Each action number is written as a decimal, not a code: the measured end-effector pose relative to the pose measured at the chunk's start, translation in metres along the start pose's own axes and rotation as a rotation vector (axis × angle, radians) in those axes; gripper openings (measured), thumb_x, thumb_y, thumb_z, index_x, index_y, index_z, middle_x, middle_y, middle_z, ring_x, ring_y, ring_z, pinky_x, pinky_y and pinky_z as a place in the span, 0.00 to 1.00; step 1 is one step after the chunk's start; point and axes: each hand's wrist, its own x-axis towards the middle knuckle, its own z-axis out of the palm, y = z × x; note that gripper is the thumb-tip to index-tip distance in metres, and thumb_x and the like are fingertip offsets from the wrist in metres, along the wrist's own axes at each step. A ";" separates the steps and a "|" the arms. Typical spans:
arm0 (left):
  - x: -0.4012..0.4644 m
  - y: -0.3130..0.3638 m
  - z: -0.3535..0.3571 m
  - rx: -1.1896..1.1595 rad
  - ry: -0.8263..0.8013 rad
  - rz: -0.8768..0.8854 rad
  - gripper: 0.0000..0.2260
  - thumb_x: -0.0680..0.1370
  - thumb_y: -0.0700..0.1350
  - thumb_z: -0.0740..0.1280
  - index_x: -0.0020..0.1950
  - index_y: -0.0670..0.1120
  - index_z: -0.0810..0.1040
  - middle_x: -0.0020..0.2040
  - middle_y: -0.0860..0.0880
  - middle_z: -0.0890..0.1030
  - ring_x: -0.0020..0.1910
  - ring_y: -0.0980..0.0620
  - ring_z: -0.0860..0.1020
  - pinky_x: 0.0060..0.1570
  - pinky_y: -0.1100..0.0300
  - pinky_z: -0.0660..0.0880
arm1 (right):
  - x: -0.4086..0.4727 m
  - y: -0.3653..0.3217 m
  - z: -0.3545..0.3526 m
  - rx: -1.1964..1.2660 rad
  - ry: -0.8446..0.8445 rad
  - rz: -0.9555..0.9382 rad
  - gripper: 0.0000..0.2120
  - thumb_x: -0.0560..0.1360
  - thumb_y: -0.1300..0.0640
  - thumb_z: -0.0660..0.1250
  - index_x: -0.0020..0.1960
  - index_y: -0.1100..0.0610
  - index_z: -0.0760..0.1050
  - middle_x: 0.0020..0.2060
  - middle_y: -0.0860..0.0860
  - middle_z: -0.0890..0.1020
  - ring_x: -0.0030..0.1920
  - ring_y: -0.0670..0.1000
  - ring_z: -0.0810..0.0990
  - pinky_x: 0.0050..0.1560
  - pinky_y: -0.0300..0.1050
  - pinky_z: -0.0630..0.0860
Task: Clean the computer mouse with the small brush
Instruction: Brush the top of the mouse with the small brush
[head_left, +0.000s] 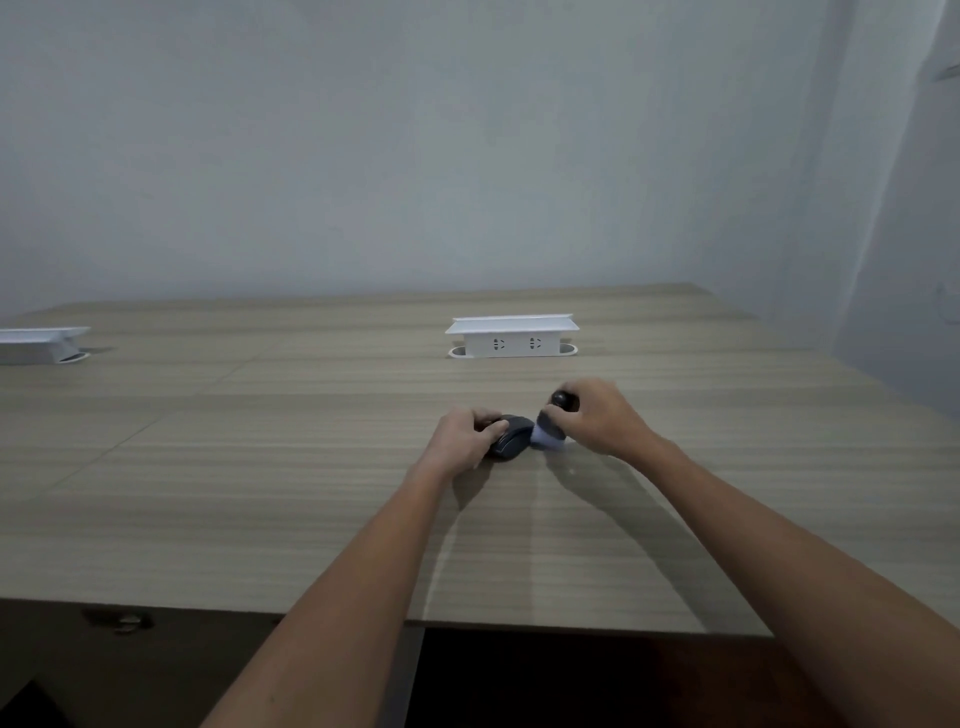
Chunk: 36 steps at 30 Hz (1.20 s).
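A dark grey computer mouse (511, 436) rests on the wooden table (260, 467), a little right of centre. My left hand (465, 436) grips it from the left side, thumb across its top. My right hand (597, 415) holds a small brush (551, 428) with a black round-ended handle and pale bristles. The bristles touch the right edge of the mouse. My fingers hide most of the brush handle.
A white pop-up socket box (511, 338) stands on the table just behind the hands. A second white box (44, 343) sits at the far left. The table's front edge runs below my forearms, with a dark gap under it. A grey wall rises behind.
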 end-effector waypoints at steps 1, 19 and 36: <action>0.000 0.000 0.000 0.000 0.002 0.004 0.15 0.79 0.48 0.67 0.64 0.45 0.81 0.58 0.45 0.85 0.59 0.44 0.81 0.55 0.56 0.76 | -0.003 -0.004 -0.001 0.058 -0.050 -0.026 0.09 0.73 0.56 0.70 0.39 0.61 0.82 0.31 0.52 0.82 0.31 0.47 0.78 0.32 0.40 0.72; -0.005 -0.008 0.000 -0.064 -0.024 0.076 0.14 0.80 0.47 0.67 0.64 0.45 0.81 0.57 0.47 0.85 0.52 0.52 0.82 0.52 0.62 0.73 | 0.010 -0.004 -0.003 0.108 0.111 0.096 0.13 0.72 0.58 0.68 0.35 0.66 0.75 0.29 0.56 0.78 0.30 0.51 0.74 0.31 0.46 0.70; -0.011 0.000 -0.010 -0.023 -0.078 0.106 0.14 0.81 0.45 0.66 0.64 0.43 0.81 0.56 0.47 0.85 0.39 0.68 0.78 0.43 0.75 0.71 | 0.027 -0.008 -0.002 0.108 0.007 0.276 0.10 0.68 0.63 0.66 0.32 0.69 0.73 0.27 0.57 0.73 0.30 0.55 0.72 0.29 0.43 0.66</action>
